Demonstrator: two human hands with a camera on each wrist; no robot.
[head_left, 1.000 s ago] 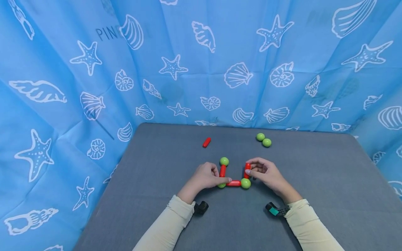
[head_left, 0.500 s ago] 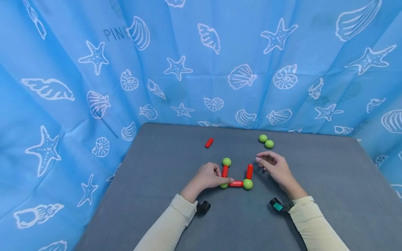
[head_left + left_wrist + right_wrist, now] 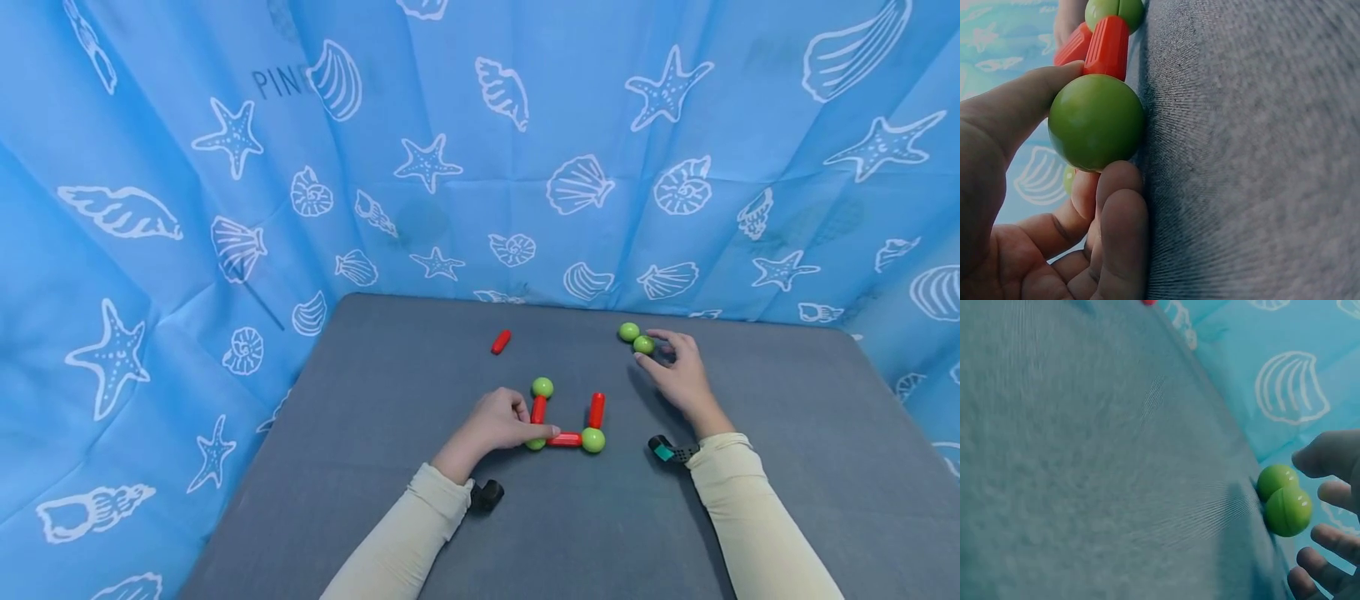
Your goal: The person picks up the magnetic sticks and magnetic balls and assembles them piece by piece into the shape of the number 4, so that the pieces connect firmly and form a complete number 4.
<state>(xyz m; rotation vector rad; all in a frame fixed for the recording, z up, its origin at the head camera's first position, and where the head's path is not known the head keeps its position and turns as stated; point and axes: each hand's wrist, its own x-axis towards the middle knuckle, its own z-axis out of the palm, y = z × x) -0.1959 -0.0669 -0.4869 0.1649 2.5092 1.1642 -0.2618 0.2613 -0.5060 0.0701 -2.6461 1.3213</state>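
A U-shaped build of three red rods and three green balls lies on the grey table. My left hand (image 3: 498,423) pinches its near left corner ball (image 3: 1096,123), the thumb also lying along the bottom red rod (image 3: 567,439). From there the left red rod (image 3: 538,409) runs back to another ball (image 3: 542,387). At the near right corner ball (image 3: 592,440) a third red rod (image 3: 597,410) points away, its far end bare. My right hand (image 3: 681,379) reaches with thumb and fingers spread on either side of a loose green ball (image 3: 643,345), close to it.
Beside that loose ball sits a second one (image 3: 628,332), near the table's back edge. A single red rod (image 3: 501,342) lies at the back, left of the balls. A blue curtain (image 3: 480,208) with white shell prints hangs behind the table (image 3: 570,533).
My right hand has let go of the right red rod, which stays at the corner ball, and has moved back and right to the loose green balls. The left hand keeps its hold.
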